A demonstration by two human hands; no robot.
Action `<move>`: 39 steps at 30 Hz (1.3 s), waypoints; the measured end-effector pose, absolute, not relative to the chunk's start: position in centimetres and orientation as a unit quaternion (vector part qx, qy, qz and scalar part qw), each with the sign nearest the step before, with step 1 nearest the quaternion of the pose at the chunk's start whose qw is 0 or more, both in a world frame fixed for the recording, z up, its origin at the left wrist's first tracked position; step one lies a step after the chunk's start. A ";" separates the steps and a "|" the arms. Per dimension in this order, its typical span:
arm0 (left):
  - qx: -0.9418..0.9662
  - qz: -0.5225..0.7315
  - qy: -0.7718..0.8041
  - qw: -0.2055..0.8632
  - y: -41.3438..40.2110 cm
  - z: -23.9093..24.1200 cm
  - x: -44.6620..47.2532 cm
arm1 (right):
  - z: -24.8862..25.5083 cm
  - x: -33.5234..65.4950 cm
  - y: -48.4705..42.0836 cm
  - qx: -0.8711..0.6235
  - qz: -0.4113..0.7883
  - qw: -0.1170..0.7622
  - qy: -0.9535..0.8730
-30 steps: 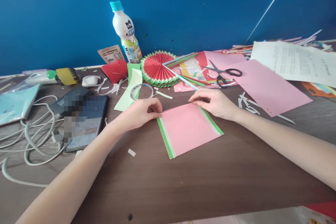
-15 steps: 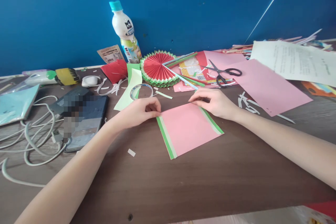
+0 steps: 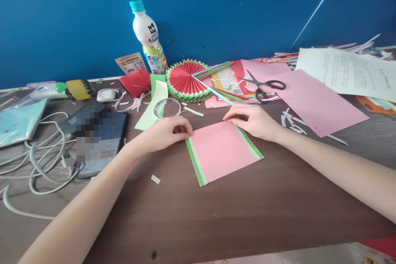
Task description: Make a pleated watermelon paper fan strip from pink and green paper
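Note:
A pink sheet of paper (image 3: 227, 152) with light and dark green strips along its left and right sides lies flat on the brown table (image 3: 247, 210). My left hand (image 3: 175, 132) pinches its far left corner between thumb and fingers. At the far right corner, my right hand (image 3: 247, 120) grips the same paper, fingers curled along the edge. Behind the hands stands a pleated paper fan (image 3: 188, 79), red in the middle with a green rim. A roll of tape (image 3: 167, 108) rests on pale green paper (image 3: 148, 114) beyond my left hand.
Black-handled scissors (image 3: 262, 86) lie on coloured paper behind my right hand. Pink paper (image 3: 321, 101) and a printed sheet (image 3: 349, 72) spread to the right. At the left are a phone (image 3: 108, 140), white cables (image 3: 34, 161) and a bottle (image 3: 147, 35) against the blue wall.
My left hand has shifted very slightly to the right along the paper's far edge. The paper's near left corner has moved up a little. My right hand stays in place.

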State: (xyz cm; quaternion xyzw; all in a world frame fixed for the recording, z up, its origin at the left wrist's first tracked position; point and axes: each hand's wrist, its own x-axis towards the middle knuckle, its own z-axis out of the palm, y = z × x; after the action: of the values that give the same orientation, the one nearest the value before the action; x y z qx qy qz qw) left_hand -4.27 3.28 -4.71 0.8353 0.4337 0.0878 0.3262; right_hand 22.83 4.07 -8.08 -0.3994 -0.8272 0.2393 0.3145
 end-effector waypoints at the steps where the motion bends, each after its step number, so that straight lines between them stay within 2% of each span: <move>1: 0.835 0.089 0.434 0.327 3.2 -4.7 -4.2 | -8.1 22.8 4.1 -0.399 0.239 0.315 -0.828; 13: 0.821 0.143 0.476 0.279 2.7 -4.9 -3.6 | -7.8 23.1 4.0 -0.355 0.227 0.301 -0.856; 21: 0.854 0.157 0.461 0.184 2.6 -5.4 -3.2 | -7.8 23.2 4.1 -0.331 0.172 0.264 -0.889; 31: 0.852 0.160 0.460 0.190 2.7 -5.4 -3.3 | -7.0 23.4 4.2 -0.352 0.219 0.226 -0.882; 39: 0.882 0.144 0.420 0.158 2.7 -5.6 -3.4 | -7.6 23.4 4.2 -0.307 0.155 0.215 -0.914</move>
State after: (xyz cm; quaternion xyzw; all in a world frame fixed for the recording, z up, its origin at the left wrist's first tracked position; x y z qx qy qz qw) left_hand -3.45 2.72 -5.58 0.8822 0.4195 0.1444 0.1575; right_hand 23.39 4.21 -7.62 -0.3073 -0.9141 0.1546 0.2149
